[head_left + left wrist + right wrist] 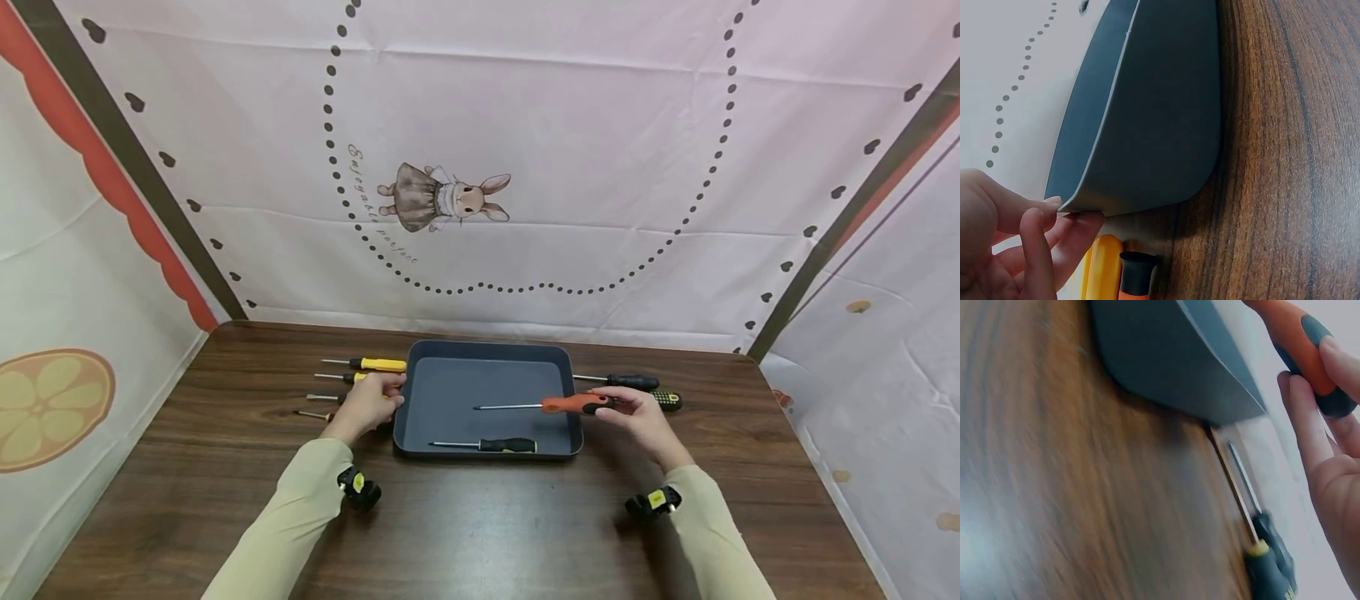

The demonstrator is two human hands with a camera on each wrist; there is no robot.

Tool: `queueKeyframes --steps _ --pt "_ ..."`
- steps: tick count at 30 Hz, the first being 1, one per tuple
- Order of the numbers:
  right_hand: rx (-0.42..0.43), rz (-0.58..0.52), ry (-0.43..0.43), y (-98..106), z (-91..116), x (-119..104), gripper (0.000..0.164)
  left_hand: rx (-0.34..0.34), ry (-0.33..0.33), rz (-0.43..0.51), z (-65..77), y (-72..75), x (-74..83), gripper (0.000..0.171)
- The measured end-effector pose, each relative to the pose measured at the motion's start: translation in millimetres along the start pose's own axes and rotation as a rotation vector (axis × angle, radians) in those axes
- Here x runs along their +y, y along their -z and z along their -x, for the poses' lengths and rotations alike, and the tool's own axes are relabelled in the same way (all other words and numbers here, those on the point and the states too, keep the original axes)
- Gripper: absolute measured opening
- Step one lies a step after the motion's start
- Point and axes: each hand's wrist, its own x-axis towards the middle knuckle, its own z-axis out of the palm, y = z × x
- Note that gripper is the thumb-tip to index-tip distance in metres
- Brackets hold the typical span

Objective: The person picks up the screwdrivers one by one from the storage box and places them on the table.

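A dark grey rectangular tray (487, 383) sits at the back middle of the table. Its left rim is pinched between the thumb and fingers of my left hand (371, 406), as the left wrist view shows close up. My right hand (636, 417) grips an orange screwdriver (573, 404) by the dark end of its handle. That screwdriver is raised over the tray's right wall, its shaft pointing left across the tray. Inside, along the near wall, lies a black-handled screwdriver (507, 445), shaft to the left.
Left of the tray lie several screwdrivers, among them a yellow-handled screwdriver (382, 365), partly hidden by my left hand. On the right, a black screwdriver (632, 382) and a black screwdriver with yellow dots (666, 401) lie beside the tray. A printed cloth (570, 167) hangs behind the table.
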Motion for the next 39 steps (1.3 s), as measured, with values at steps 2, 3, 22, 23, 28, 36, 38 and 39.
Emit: queueKeyframes --steps 2,3,22,23,28,36,38,39 --pt "0.013 0.000 -0.011 10 4 -1 0.040 -0.001 -0.004 0.002 -0.2 -0.2 -0.4 0.041" --pt "0.017 0.003 -0.012 16 6 -2 0.039 -0.001 -0.005 0.002 -0.1 -0.5 -0.5 0.041" --pt "0.046 -0.103 -0.059 109 44 -4 0.031 -0.007 -0.020 -0.008 -1.6 0.5 1.4 0.041" --pt "0.045 -0.108 -0.066 113 45 -3 0.031 -0.007 -0.021 -0.007 -1.3 0.7 1.2 0.041" --pt "0.040 -0.192 -0.102 123 54 9 0.032 -0.005 -0.034 -0.005 -0.5 2.1 0.2 0.041" --pt "0.025 -0.308 -0.154 127 62 27 0.032 -0.008 -0.030 -0.007 -2.8 1.2 -0.8 0.041" --pt "0.023 -0.313 -0.152 127 61 30 0.034 -0.009 -0.029 -0.005 -2.6 0.9 -0.9 0.041" --pt "0.019 -0.318 -0.149 126 60 31 0.035 -0.009 -0.029 -0.003 -2.5 0.6 -0.9 0.041"
